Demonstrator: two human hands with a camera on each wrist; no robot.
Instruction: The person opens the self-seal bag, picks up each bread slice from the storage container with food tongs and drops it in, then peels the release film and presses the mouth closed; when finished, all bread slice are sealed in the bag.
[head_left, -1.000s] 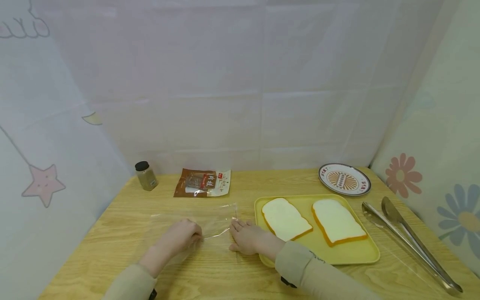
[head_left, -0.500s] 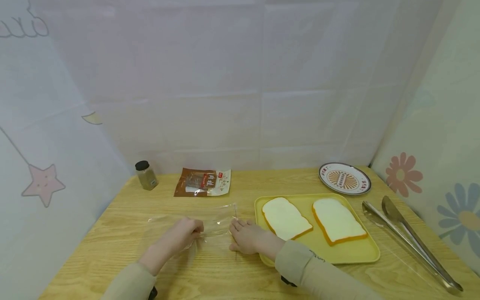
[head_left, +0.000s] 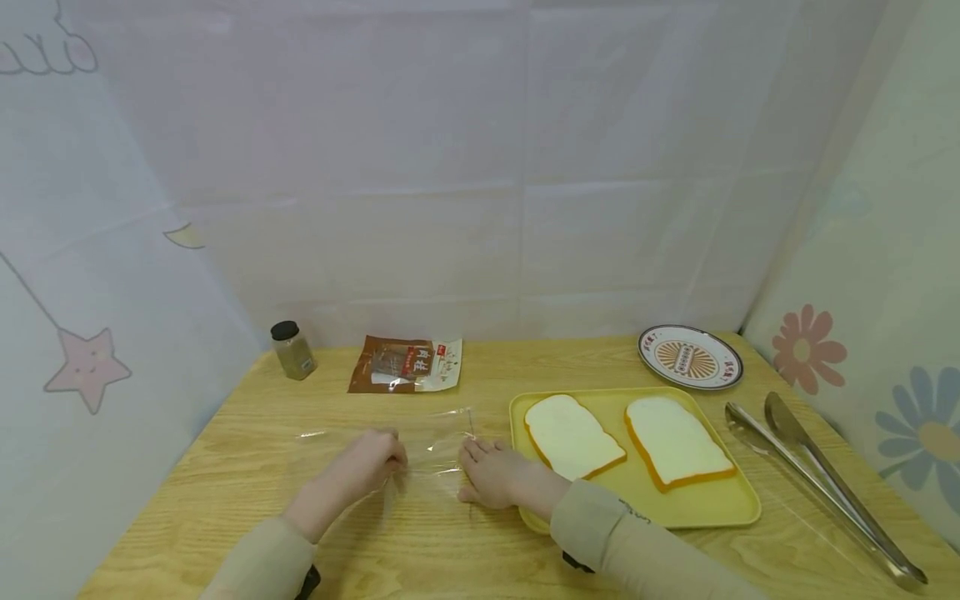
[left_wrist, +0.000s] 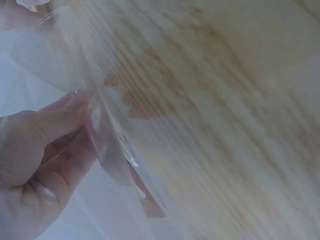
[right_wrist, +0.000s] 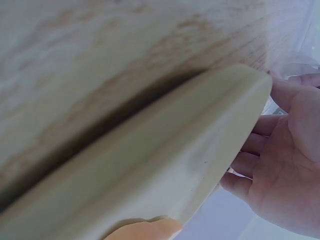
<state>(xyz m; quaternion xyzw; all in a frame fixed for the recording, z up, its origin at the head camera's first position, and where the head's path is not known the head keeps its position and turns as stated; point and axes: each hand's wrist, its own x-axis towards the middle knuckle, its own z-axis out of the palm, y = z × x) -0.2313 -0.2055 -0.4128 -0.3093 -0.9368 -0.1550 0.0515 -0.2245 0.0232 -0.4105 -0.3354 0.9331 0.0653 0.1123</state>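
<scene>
A clear plastic bag (head_left: 438,427) lies on the wooden table at the front, its outline faint. My left hand (head_left: 362,467) pinches its upper layer; in the left wrist view thumb and fingers of this hand (left_wrist: 47,155) meet on a raised edge of the clear plastic (left_wrist: 107,150). My right hand (head_left: 493,475) rests with straight fingers at the bag's right edge, beside a yellow tray (head_left: 637,518). In the right wrist view the tray's side (right_wrist: 165,135) stands close to that hand (right_wrist: 280,165). Two bread slices (head_left: 572,435) lie on the tray.
A black-lidded jar (head_left: 292,352) and a brown-and-white packet (head_left: 405,365) stand and lie at the back left. At the back right is a round printed plate (head_left: 690,357). Metal tongs (head_left: 825,492) lie along the right edge. Cloth walls enclose the table's back and sides.
The bag's edge between my hands has shifted, and its creases and reflections have changed. My left hand has moved very slightly away from me, still pinching the plastic. The right hand has stayed put.
</scene>
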